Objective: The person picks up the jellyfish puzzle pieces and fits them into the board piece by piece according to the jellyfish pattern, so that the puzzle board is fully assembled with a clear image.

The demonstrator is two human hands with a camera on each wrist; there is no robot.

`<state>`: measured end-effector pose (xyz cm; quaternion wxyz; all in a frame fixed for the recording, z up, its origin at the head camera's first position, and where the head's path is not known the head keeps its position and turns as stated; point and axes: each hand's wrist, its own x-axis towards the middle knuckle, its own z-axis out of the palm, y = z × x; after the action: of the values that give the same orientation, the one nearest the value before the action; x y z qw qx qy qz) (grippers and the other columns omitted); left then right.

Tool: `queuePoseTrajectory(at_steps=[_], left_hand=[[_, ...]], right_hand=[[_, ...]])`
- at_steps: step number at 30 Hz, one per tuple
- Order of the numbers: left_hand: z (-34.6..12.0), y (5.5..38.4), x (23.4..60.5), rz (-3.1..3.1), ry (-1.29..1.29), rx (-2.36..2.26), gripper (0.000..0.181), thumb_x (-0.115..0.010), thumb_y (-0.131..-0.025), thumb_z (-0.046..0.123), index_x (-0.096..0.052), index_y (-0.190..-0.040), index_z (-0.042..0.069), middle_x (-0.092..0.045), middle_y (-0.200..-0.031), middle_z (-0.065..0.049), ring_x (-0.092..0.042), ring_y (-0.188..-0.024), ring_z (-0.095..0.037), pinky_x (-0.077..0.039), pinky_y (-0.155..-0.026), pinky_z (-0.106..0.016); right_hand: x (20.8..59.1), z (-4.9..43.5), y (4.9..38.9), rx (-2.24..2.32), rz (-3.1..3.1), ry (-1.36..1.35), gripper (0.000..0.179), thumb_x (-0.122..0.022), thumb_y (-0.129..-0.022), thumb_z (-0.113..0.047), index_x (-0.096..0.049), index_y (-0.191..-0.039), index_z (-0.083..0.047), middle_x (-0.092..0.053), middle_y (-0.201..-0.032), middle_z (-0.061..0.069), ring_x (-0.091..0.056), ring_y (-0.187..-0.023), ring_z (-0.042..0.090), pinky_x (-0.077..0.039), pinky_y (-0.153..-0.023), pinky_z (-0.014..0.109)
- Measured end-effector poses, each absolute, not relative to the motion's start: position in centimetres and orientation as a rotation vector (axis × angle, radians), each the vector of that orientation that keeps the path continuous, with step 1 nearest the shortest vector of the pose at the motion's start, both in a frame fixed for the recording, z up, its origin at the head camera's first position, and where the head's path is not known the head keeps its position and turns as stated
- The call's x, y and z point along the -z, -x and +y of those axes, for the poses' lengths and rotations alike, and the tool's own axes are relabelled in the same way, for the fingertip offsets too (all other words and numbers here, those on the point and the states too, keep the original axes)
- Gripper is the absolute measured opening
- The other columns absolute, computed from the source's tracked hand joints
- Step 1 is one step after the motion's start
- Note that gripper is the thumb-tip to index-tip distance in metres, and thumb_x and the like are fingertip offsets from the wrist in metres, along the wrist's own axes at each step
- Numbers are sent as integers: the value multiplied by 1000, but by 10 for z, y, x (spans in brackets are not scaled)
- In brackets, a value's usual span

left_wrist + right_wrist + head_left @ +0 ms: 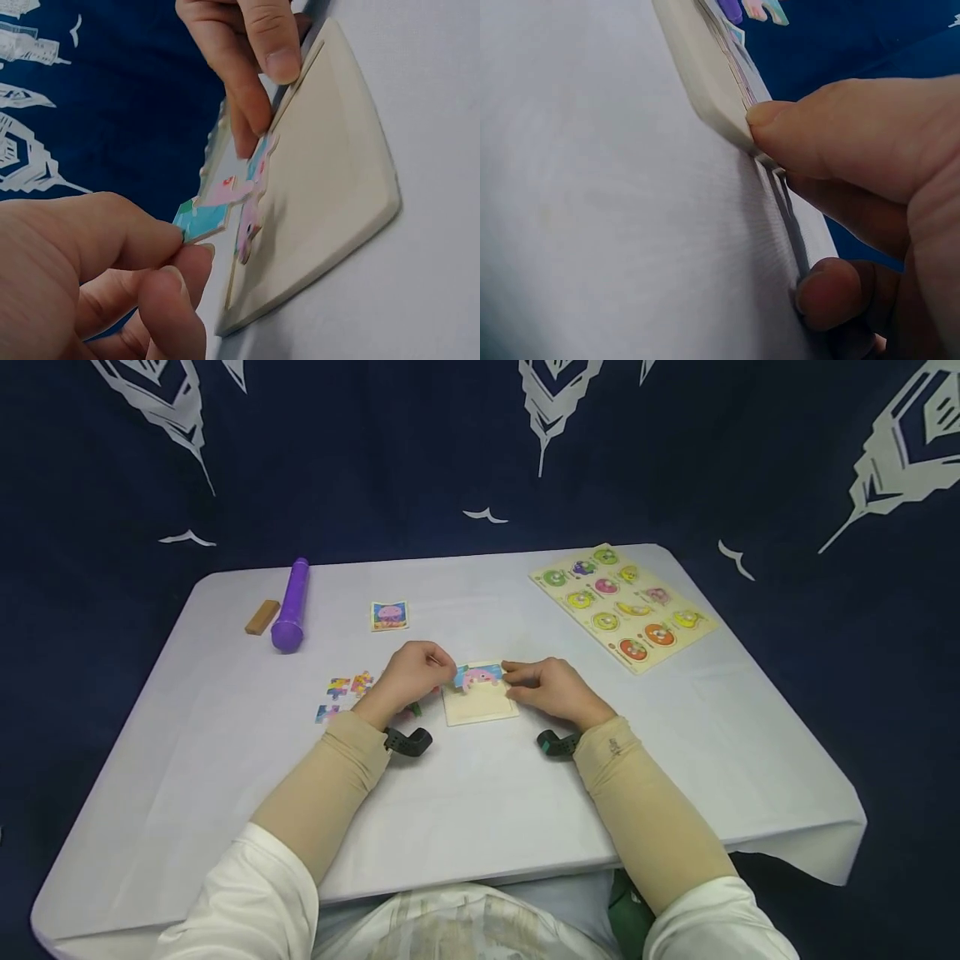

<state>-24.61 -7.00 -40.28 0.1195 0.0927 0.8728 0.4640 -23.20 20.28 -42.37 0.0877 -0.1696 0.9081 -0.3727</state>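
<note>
A small cream puzzle board [482, 710] lies on the white table between the hands. Pink-and-blue jigsaw pieces [480, 676] fill its far part, and the near part shows bare board. Between thumb and fingertips, the left hand [416, 675] pinches a jigsaw piece [204, 220] with blue, pink and green on it, raised over the board's left side. The right hand [555, 689] holds the board's right edge, its thumb [780, 124] on the rim. Loose jigsaw pieces [339, 687] lie left of the board, some hidden by the left hand and wrist.
A small picture card [389, 616] with a pink figure lies beyond the left hand. Farther left are a purple microphone-shaped object [292, 610] and a brown wooden block [262, 617]. A fruit puzzle board [626, 606] occupies the back right of the table.
</note>
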Motion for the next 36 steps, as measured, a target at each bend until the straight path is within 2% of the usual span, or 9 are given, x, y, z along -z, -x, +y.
queuePoseTrajectory(at_steps=[7,15,26,36], left_hand=[[-70,244,407,2586,-237,-1340,13,-65,-96,22,-70,-103,12,-69,-91,-6,-64,-71,-19,-48,-62,-30],[-73,244,409,2681,-185,-1326,14,-63,-94,20,-70,-101,11,-69,-90,-6,-59,-76,-21,-46,-69,-33],[-67,245,414,2739,-155,-1306,14,-67,-95,25,-71,-99,12,-72,-92,-6,-64,-83,-21,-48,-74,-34],[-61,246,416,2790,-158,-1228,16,-69,-96,28,-71,-98,12,-73,-93,-5,-65,-83,-21,-48,-72,-34]], right_hand=[[423,195,232,1123,2690,498,32,-76,-94,-23,-75,-124,-11,-59,-147,-2,-50,-142,21,-38,-118,42],[421,195,230,1127,2695,471,31,-74,-95,-25,-75,-123,-11,-59,-147,-2,-49,-144,22,-35,-120,42],[420,197,230,1140,2688,465,29,-72,-97,-26,-76,-122,-11,-60,-147,-2,-48,-144,22,-34,-120,43],[421,199,230,1127,2707,474,29,-72,-97,-25,-76,-121,-11,-60,-146,-2,-49,-144,22,-35,-120,43]])
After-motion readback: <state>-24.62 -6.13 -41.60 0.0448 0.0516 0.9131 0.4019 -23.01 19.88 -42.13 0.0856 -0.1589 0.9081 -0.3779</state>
